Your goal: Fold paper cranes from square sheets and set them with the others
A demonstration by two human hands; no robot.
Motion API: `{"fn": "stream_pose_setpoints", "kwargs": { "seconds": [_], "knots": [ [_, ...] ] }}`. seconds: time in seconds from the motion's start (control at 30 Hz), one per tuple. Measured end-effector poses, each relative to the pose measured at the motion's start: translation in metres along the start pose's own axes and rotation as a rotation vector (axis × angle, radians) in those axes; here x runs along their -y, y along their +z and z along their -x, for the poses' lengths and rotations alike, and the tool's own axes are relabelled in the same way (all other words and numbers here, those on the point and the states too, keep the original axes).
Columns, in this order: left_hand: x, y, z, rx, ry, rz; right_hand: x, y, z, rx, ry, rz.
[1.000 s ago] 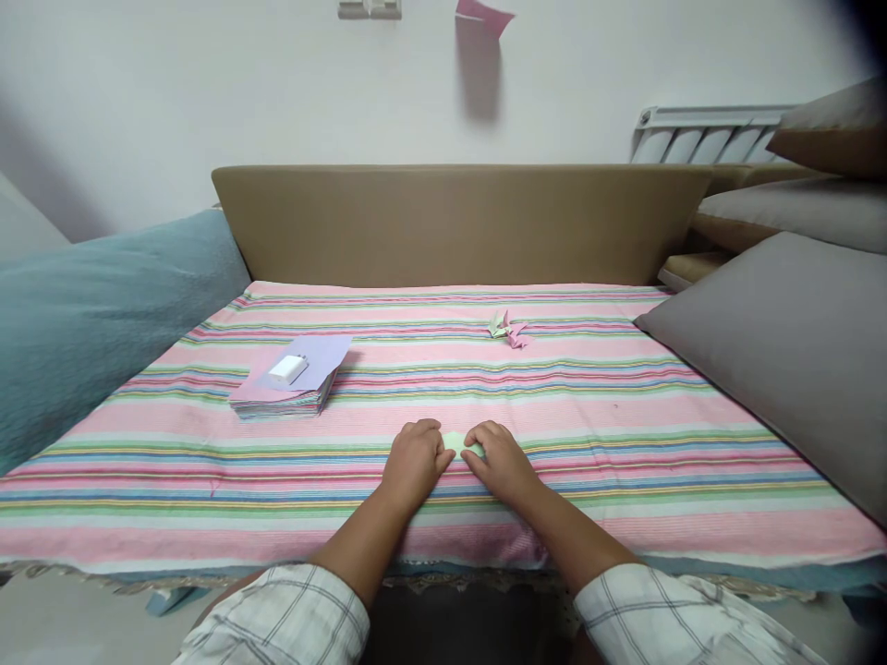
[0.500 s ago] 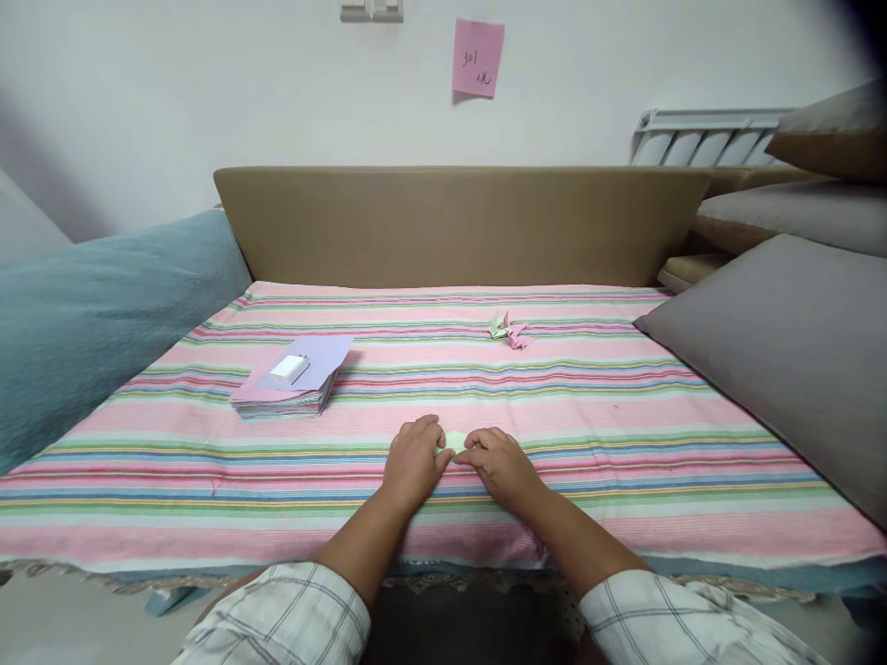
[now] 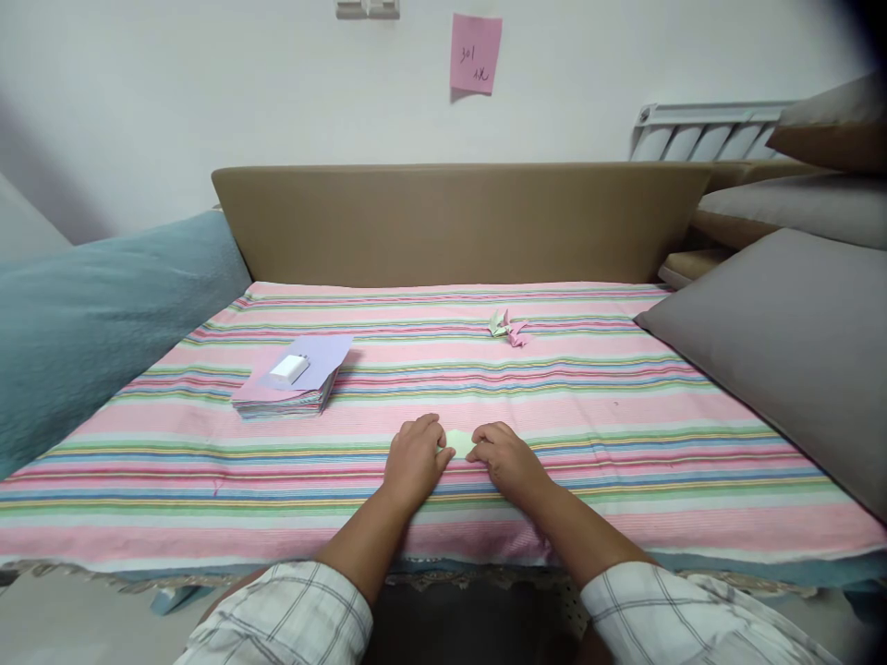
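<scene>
A small piece of pale green folded paper (image 3: 458, 443) lies on the striped cloth between my hands. My left hand (image 3: 416, 459) grips its left end between thumb and curled fingers. At the right end, my right hand (image 3: 508, 462) has thumb and fingertips pinched on the paper. Both ends are covered by my fingers, so the exact folds there cannot be made out. Farther back on the cloth sit folded paper figures, one pale green (image 3: 498, 324) and one pink (image 3: 516, 332), touching each other.
A stack of coloured paper (image 3: 277, 406) with a white charger plug (image 3: 289, 369) on top stands left on the striped cloth (image 3: 388, 536). Grey cushions (image 3: 769, 342) pile up at the right. A blue armrest (image 3: 117, 314) borders the left, a brown backrest (image 3: 457, 226) the back.
My right hand has slid slightly to the right along the paper, showing more of the green between my hands. My left hand stays in place.
</scene>
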State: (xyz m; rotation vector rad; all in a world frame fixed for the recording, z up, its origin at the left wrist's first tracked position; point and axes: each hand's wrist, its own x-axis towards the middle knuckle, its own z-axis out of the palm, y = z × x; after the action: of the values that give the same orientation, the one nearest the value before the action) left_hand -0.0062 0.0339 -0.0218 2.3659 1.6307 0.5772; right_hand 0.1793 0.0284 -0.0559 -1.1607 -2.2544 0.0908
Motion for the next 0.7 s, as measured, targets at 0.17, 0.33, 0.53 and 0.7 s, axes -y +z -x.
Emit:
{"fn": "stream_pose_setpoints", "kwargs": {
  "seconds": [0.17,0.33,0.53,0.7],
  "knots": [
    [-0.002,-0.002,0.001,0.015,-0.017,-0.005,-0.007,-0.005,0.002,-0.006,0.029,0.001],
    [-0.001,-0.002,0.001,0.006,-0.002,-0.001,-0.001,-0.017,0.004,-0.1,0.012,-0.05],
    [0.001,0.002,0.001,-0.016,0.012,-0.002,0.008,-0.02,0.007,0.086,-0.09,-0.022],
    [0.002,0.003,0.001,-0.029,0.02,-0.015,0.011,-0.017,0.006,0.116,-0.03,0.025]
  ]
}}
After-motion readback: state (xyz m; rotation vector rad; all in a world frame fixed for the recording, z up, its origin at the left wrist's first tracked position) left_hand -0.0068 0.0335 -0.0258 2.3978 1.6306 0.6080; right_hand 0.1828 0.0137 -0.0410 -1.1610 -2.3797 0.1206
